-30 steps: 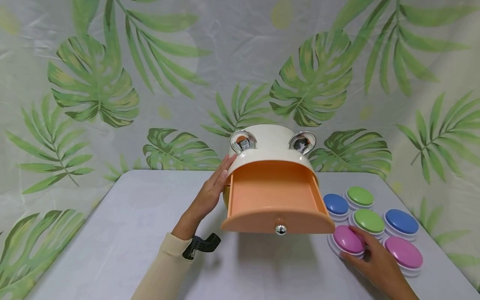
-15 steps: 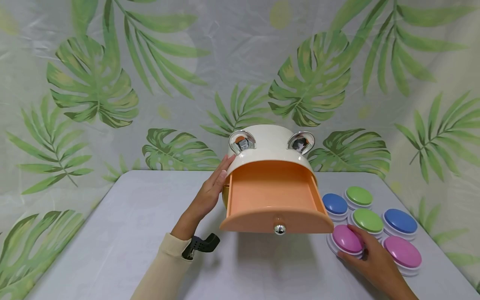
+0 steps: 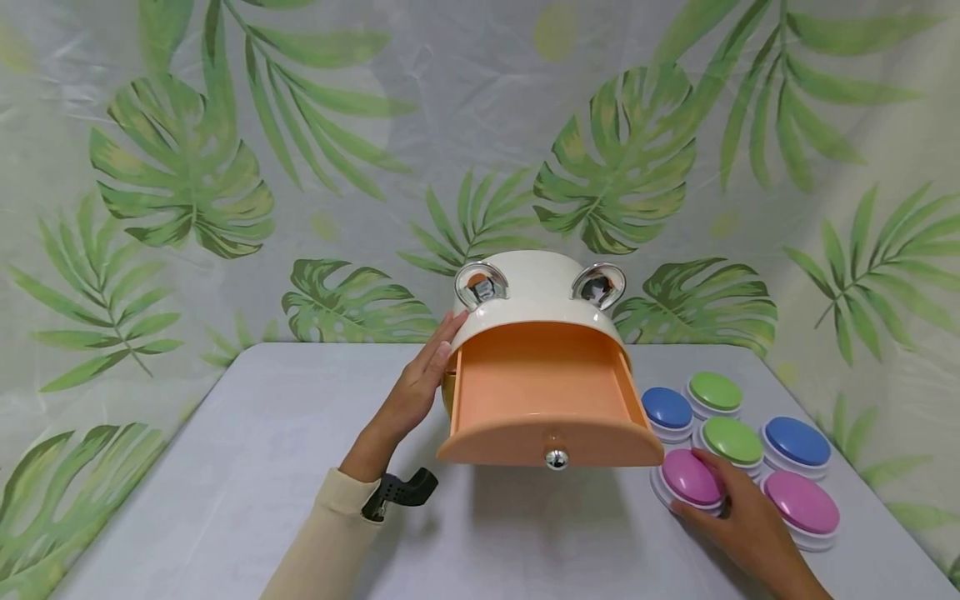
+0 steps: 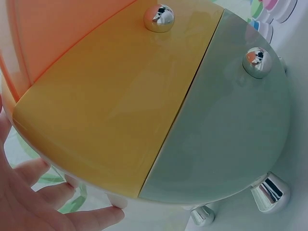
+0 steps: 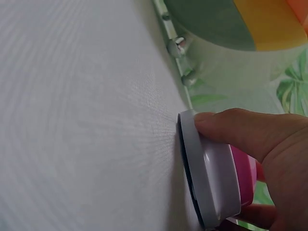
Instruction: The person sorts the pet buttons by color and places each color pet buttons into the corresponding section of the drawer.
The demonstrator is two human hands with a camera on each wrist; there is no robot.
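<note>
A rounded white box (image 3: 534, 283) with two shiny silver eye-like parts stands mid-table. Its top orange drawer (image 3: 551, 442) is pulled far out with nothing inside. My left hand (image 3: 411, 392) rests along the box's left side, fingers extended. The left wrist view shows a yellow drawer (image 4: 110, 110) and a grey-green drawer (image 4: 221, 115), both pushed in, below the orange one. At the right, my right hand (image 3: 742, 521) grips a pink push button (image 3: 692, 477) on a white round base (image 5: 219, 178), thumb on the rim. The base sits close over the tabletop.
Beside the gripped button stand a second pink button (image 3: 801, 502), two green buttons (image 3: 732, 440) and two blue buttons (image 3: 798, 441), all on white bases. Silver feet (image 4: 270, 192) carry the box. A leaf-print cloth (image 3: 480, 125) hangs behind the white table (image 3: 285, 467).
The whole scene shifts slightly left in the head view. Both hands keep their places on the box and the pink button.
</note>
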